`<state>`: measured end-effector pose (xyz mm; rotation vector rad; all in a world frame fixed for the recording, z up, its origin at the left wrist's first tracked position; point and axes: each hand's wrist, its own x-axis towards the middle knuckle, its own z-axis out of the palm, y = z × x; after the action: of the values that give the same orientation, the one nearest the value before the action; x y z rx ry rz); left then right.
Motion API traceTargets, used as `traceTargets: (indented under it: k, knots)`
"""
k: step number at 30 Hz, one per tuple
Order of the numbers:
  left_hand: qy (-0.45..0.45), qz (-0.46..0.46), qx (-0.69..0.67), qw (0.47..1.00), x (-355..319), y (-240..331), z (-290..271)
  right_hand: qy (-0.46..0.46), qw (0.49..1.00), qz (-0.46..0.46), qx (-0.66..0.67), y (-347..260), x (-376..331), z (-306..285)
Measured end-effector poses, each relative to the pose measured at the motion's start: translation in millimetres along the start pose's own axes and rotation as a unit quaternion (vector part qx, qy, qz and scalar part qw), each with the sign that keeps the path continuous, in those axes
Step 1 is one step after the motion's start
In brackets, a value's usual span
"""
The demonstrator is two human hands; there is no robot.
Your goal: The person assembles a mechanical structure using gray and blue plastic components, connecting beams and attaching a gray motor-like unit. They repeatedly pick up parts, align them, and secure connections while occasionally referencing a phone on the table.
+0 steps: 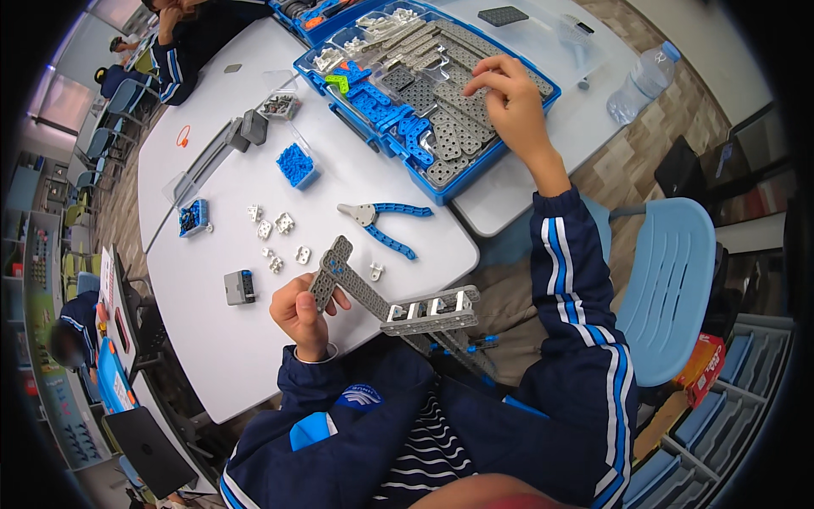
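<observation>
Partly hidden gray frame [363, 289], left hand [302, 316] gripping it, right hand [514, 103] curled, grip unclear

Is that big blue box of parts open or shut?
Open: the grey parts inside the blue box lie exposed, with the right hand over them.

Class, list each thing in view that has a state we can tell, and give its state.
Left grip: closed on grey assembly
Right grip: open, fingers bent over blue kit box
grey assembly: pieces joined, held
blue kit box: open, holding parts
Pliers: handles spread
Blue pins: heaped in clear box
White connectors: loose, scattered on table
Bottle: capped
</observation>
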<state>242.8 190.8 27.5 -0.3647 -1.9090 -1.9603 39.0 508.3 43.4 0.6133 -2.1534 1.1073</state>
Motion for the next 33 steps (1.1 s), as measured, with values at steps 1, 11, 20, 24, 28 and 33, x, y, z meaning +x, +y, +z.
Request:
traceTargets:
  k: [1,11,20,24,28,33]
  knots:
    - [0.001,-0.003,-0.003,1.0,0.1,0.1,-0.4,0.002,1.0,-0.002,-0.01,0.1,0.1,-2.7]
    - [0.003,-0.004,0.013,1.0,-0.5,0.9,-0.1,-0.032,0.993,-0.044,-0.105,3.7,-3.5,-20.9]
    - [0.0,-0.003,0.011,1.0,0.1,1.8,1.6,-0.046,0.989,-0.058,-0.127,1.2,-3.1,-35.8]
    - [-0.004,-0.007,0.022,1.0,-0.3,2.8,0.4,-0.036,0.985,-0.037,-0.163,3.2,5.2,-29.7]
    - [-0.01,-0.004,0.016,1.0,-1.1,2.9,-1.1,-0.105,0.967,-0.038,-0.231,14.9,29.5,-13.2]
    - [-0.01,-0.025,0.017,1.0,-2.1,5.5,-2.2,-0.218,0.925,-0.03,-0.31,24.2,53.7,6.5]
